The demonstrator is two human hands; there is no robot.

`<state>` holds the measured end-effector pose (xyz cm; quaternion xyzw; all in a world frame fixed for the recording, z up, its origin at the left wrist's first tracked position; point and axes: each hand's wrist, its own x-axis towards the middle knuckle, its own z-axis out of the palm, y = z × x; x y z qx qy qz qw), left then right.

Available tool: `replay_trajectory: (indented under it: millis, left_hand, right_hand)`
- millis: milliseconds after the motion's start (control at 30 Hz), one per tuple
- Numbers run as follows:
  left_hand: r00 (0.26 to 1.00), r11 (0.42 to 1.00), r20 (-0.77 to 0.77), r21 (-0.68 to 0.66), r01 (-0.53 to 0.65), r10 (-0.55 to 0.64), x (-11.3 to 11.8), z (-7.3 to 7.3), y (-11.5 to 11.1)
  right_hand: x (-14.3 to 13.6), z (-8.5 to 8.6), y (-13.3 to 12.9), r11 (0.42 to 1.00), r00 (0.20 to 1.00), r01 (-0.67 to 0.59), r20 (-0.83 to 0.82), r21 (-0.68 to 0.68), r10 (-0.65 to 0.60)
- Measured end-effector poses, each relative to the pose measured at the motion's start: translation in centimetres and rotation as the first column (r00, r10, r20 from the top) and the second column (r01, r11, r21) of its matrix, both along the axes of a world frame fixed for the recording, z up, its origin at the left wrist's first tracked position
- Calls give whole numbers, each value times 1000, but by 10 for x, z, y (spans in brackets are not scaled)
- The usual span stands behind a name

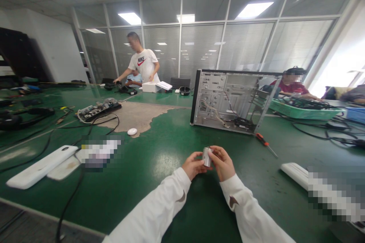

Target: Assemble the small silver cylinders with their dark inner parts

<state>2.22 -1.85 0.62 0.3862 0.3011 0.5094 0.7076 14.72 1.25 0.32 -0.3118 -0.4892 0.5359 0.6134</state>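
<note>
Between my two hands is a small silver metal cylinder (207, 157), held upright above the green tabletop; its exact kind cannot be made out. My left hand (194, 165) has its thumb and fingers closed on the cylinder's left side. From the right, my right hand (222, 162) grips it, with the thumb on its front and the fingers around the upper part. Beyond the hands stands an open computer case (228, 100), its metal frame and some loose wires showing. A screwdriver (266, 145) with an orange and black handle lies by the case's lower right corner.
On the left lie a long white casing (42, 167), a power strip (98, 110) with cables and a small white disc (132, 131). Another white casing (299, 176) is at right. A green basket (306, 113) holds cables. Persons are across the table (159, 197).
</note>
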Motion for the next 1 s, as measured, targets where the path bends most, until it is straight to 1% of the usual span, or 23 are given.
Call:
replay_trajectory:
  millis: [67,167,233,333,400,467,533,600,667,700,767,800,900,1000]
  left_hand:
    - [1000,999,5,-8,31,-31,-2,0,1]
    - [998,998,-2,-8,63,-63,-5,-2,2]
    - [997,997,-20,-2,76,-76,-6,-3,4]
    - [993,997,-90,21,73,-70,-5,-7,6]
    - [984,994,-175,105,38,-19,-4,-9,7]
    - [954,967,-287,256,-7,83,-4,-9,6]
    - [882,914,-413,403,-46,226,-4,-8,4]
    - [767,860,-528,506,-62,366,-7,-4,2]
    - [653,806,-588,589,-61,478,-10,-1,2]
    - [610,780,-597,623,-57,521,-11,0,2]
    - [540,752,-616,658,-47,573,-13,0,3]
    - [503,753,-636,657,-46,585,-13,-1,4]
    - [401,788,-708,613,-59,581,-13,-7,7]
    - [357,813,-748,580,-60,560,-14,-12,8]
  right_hand:
    - [0,-2,2,1000,1000,24,7,-8,-24]
    - [0,-4,3,1000,998,9,56,-15,-8]
    - [1,-1,2,1000,994,-12,104,-14,13]
    - [2,5,-3,1000,981,7,194,23,-11]
    - [2,9,-7,997,967,24,251,77,-43]
    - [0,12,-13,986,943,29,322,164,-81]
    - [-2,15,-19,957,901,26,409,290,-148]
    - [-5,19,-24,907,852,15,469,422,-233]
    - [-7,21,-27,864,821,8,490,504,-294]
    - [-7,22,-27,854,810,5,498,521,-309]
    - [-8,19,-25,857,791,2,523,514,-316]
    - [-8,16,-23,869,786,0,537,495,-306]
    - [-8,3,-17,927,796,-5,563,374,-223]
    - [-7,-8,-11,976,817,-42,570,213,-89]
